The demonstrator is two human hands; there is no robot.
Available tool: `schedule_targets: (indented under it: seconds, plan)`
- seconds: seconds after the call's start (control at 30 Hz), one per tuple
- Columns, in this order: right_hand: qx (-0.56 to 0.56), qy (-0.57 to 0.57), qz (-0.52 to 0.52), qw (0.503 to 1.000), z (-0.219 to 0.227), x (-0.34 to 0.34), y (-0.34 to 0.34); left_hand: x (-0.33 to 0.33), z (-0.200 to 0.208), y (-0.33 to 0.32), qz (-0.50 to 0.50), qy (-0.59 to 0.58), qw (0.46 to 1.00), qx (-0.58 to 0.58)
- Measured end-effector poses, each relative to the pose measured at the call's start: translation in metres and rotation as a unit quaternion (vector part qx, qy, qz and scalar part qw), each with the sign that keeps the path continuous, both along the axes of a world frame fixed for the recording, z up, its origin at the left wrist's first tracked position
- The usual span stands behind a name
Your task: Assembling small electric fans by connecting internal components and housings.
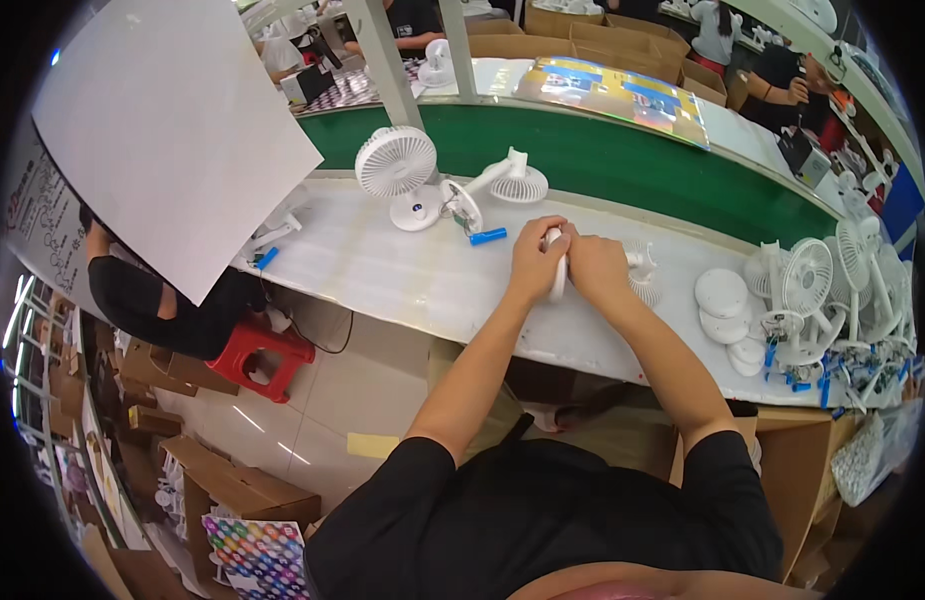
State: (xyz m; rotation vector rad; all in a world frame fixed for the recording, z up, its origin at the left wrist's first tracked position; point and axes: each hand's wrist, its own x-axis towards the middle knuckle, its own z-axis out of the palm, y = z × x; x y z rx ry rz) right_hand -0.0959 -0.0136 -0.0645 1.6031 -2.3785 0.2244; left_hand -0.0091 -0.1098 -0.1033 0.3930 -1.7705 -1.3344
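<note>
My left hand (537, 262) and my right hand (596, 266) are close together over the bench, both closed on a white fan base (557, 279) that stands on edge between them. Just past my right hand, a white fan head (644, 276) with a ribbed grille shows; my hand hides whether it joins the base. Left of my hands lies a partly assembled fan (520, 182), face down, its opened base (462, 206) showing wires. A blue cylindrical battery (487, 236) rests beside that base. Behind them an upright white fan (396, 163) stands on its round base.
White discs (723, 294) are stacked to the right, near several unfinished fans (807, 280) with blue batteries and wires. A green partition (622, 170) runs behind the bench (402, 265). A large white sheet (172, 130) hangs at left, above a red stool (262, 355) and a seated co-worker.
</note>
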Motion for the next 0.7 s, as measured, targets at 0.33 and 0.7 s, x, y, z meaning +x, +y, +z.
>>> schedule_targets:
  seconds: [0.33,0.7]
  plan:
    - [-0.063,0.065,0.012,0.996,-0.013,-0.008,0.012,-0.01,-0.002,-0.011,-0.082,-0.072,0.978,0.179]
    - [-0.067,0.025,-0.151,0.986,0.031,-0.078,0.011,-0.015,0.021,-0.054,0.093,-0.094,0.973,0.189]
